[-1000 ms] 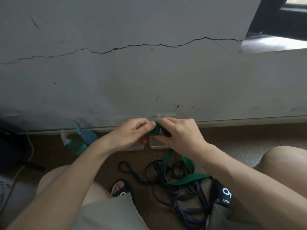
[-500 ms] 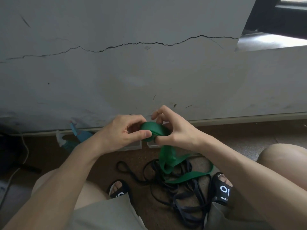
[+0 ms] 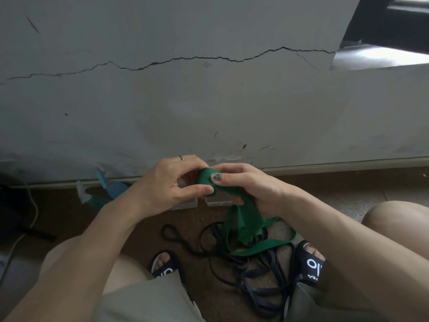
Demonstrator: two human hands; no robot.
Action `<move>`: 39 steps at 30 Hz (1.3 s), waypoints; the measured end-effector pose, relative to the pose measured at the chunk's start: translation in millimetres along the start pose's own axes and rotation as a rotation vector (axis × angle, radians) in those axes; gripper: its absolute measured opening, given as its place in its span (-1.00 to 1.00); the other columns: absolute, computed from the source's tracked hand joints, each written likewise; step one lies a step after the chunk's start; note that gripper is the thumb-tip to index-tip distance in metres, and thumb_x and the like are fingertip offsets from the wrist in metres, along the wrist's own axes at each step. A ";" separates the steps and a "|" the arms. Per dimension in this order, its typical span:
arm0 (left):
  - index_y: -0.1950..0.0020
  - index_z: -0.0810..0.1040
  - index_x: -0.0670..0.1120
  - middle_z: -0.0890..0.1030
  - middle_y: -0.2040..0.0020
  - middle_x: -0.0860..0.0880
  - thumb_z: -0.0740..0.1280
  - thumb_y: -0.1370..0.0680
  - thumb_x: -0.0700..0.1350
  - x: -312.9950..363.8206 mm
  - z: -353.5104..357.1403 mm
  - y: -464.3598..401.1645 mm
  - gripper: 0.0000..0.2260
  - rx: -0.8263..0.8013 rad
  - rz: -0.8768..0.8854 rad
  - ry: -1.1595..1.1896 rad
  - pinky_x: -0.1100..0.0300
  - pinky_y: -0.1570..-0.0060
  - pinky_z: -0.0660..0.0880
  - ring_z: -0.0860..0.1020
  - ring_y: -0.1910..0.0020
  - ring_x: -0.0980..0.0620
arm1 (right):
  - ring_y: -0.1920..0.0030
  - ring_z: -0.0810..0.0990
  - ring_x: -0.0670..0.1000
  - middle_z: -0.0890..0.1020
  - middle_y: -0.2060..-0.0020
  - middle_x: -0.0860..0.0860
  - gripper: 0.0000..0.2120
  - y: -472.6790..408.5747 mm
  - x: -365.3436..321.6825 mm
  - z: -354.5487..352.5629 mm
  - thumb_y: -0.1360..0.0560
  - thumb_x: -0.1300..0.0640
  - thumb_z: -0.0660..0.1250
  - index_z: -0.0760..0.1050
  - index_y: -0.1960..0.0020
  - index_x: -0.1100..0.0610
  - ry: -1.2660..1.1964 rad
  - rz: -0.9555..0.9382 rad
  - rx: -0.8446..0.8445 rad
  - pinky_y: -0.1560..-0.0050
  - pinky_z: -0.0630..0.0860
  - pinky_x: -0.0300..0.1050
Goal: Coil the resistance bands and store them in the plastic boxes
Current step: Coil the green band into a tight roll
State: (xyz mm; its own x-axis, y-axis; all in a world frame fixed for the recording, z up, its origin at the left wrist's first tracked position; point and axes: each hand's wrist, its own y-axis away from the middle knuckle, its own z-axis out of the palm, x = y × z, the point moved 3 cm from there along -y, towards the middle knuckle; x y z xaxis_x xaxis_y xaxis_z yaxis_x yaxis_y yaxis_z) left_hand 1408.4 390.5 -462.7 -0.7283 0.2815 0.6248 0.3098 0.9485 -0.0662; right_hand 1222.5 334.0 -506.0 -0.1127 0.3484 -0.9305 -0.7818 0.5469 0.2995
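- A cracked grey wall [image 3: 209, 101] fills the upper view, meeting a brown speckled floor [image 3: 348, 189] where the person sits with knees apart.
- Far left, a white cable [image 3: 32, 205] runs down the floor, and a teal spray bottle [image 3: 109, 191] lies at the foot of the wall.
- The left hand [image 3: 167, 184] has thumb and fingers curled in, pinching the left edge of the coil of the green band [image 3: 246, 221]; a ring shows on one finger.
- Behind the hands, two clear plastic boxes [image 3: 218, 201] stand on the floor just beside each other, mostly hidden; I cannot tell what is in them.
- The right hand [image 3: 250, 184] grips the coil's other side, thumb pressed on top, fingers curled beneath.
- Compared with half a second ago, the right fingers, then lifted off, have closed over the roll, and the coil looks a turn thicker with less tail trailing below.
- By my judgement the winding is only partly done: a fair length of green tail hangs down onto the tangle of dark bands [image 3: 243, 270] between the black sandals [image 3: 311, 263].
- None of the bands in view has reached a box yet.
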 end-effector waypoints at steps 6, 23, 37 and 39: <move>-0.21 0.58 0.10 0.57 -0.02 0.24 0.37 -0.46 0.36 7.1 12.2 -1.9 -0.53 -0.050 0.043 -0.169 0.30 0.02 0.47 0.54 -0.01 0.24 | 0.12 0.66 0.10 0.74 0.11 0.13 -0.60 -4.3 8.1 -7.4 -0.35 -0.08 0.59 0.64 -0.09 0.10 0.125 0.038 0.078 0.03 0.55 0.05; -0.17 0.63 0.02 0.64 0.01 0.16 0.53 -0.48 0.14 14.8 16.8 -8.5 -0.66 -0.072 0.054 -0.116 0.28 0.03 0.48 0.58 0.02 0.21 | 0.17 0.59 -0.03 0.65 0.19 0.01 -0.57 -7.0 7.9 -5.7 -0.30 -0.23 0.58 0.61 0.00 0.04 0.276 0.049 0.104 0.10 0.42 -0.04; -0.15 0.65 0.03 0.66 0.05 0.15 0.53 -0.46 0.15 14.9 11.1 -8.8 -0.66 -0.033 0.006 -0.087 0.17 0.05 0.52 0.60 0.05 0.18 | 0.02 0.67 0.13 0.71 0.04 0.19 -0.46 -5.1 3.0 -4.2 -0.35 -0.24 0.54 0.65 -0.10 0.16 0.229 0.016 0.073 -0.22 0.54 0.32; -0.13 0.66 0.01 0.67 0.08 0.14 0.49 -0.46 0.15 14.7 11.2 -9.5 -0.67 -0.025 0.017 -0.084 0.15 0.07 0.52 0.61 0.07 0.18 | 0.00 0.72 0.09 0.74 0.01 0.16 -0.44 -5.4 2.9 -4.6 -0.34 -0.33 0.51 0.64 -0.13 0.06 0.311 0.017 0.096 -0.20 0.57 0.28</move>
State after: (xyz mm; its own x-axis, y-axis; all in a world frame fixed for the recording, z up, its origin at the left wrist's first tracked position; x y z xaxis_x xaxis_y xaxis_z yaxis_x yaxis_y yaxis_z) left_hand 1387.9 387.3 -461.6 -0.7708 0.3100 0.5566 0.3371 0.9398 -0.0565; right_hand 1223.6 328.5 -511.2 -0.3189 0.1173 -0.9405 -0.7182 0.6176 0.3206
